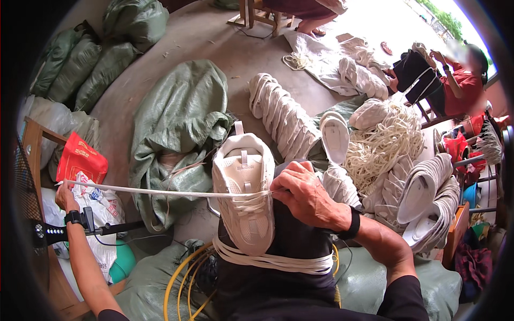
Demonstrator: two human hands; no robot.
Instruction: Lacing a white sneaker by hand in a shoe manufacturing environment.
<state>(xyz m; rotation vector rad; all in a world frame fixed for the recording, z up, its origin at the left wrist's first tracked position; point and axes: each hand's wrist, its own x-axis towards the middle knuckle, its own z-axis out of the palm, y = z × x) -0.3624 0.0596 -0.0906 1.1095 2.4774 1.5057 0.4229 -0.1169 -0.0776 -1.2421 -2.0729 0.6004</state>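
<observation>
A cream and white sneaker (243, 224) rests on my dark-clad lap, its toe toward me, with laces crossed over the lower part of its tongue. A flat white shoelace (144, 190) stretches taut from the shoe far out to the left. My left hand (66, 198) is closed on that lace's outer part. At the shoe's right eyelet edge, my right hand (308, 193) is closed in a pinch on the lace; its fingertips are partly hidden. Several loose white laces (300, 263) lie across my thighs below the toe.
Stacked shoe uppers (284, 112) and a heap of cream laces (388, 139) lie ahead to the right. A green woven sack (179, 128) stands ahead left, near a red bag (83, 160). Yellow hoops (179, 278) flank my lap. A seated person (466, 85) works at far right.
</observation>
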